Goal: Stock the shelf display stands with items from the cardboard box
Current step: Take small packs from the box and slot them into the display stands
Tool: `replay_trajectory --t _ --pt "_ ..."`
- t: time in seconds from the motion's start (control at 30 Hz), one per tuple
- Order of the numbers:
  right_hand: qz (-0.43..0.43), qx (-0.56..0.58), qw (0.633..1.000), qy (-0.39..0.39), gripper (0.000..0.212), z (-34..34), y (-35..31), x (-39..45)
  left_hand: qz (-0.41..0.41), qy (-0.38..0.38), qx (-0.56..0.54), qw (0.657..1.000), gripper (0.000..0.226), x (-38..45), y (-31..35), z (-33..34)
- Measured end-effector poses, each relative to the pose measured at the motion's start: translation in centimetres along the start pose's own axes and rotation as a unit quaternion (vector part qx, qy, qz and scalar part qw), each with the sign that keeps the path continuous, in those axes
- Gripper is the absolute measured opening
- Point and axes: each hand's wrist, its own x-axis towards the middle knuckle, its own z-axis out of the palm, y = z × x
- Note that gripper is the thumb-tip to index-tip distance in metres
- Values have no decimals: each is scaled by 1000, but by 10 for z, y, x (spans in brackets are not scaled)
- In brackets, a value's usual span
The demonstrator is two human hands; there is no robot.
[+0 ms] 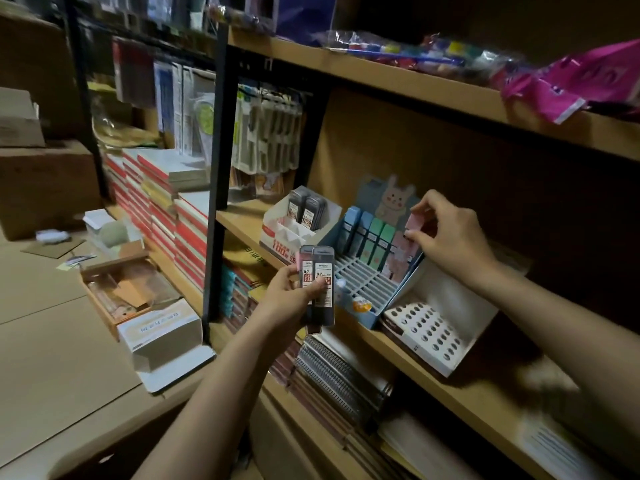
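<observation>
Head view: an open cardboard box (121, 292) is seen on the floor at left. Two dark lead cases (318, 282) are gripped upright in the left hand (294, 296), below a white stand (298, 226) already holding two. A pink case (417, 218) is pinched by the right hand (450, 233) over the blue rabbit stand (367, 271) on the shelf (433, 375).

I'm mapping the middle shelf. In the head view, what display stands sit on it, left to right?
White cardboard stand with dark lead cases → blue rabbit-topped stand with pastel cases → white stand with round holes.
</observation>
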Motion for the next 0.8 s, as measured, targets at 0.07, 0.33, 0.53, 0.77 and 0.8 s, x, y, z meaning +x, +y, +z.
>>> replay_trajectory --t 0.07,0.33,0.53,0.77,0.8 --pt "-11 -32 999 -19 30 8 2 5 -9 -4 -8 1000 39 6 -5 2" --pt "13 -57 996 -66 35 35 13 16 -23 1 3 1000 41 18 -14 -10" --pt "9 -80 995 -58 35 51 19 13 -29 -1 13 999 41 17 -14 -7" --pt "-37 -192 980 -37 26 57 21 12 -31 -5 24 999 41 13 -17 -6" --pt "-35 -201 978 -42 26 58 19 13 -31 -5 25 999 40 13 -17 -5"
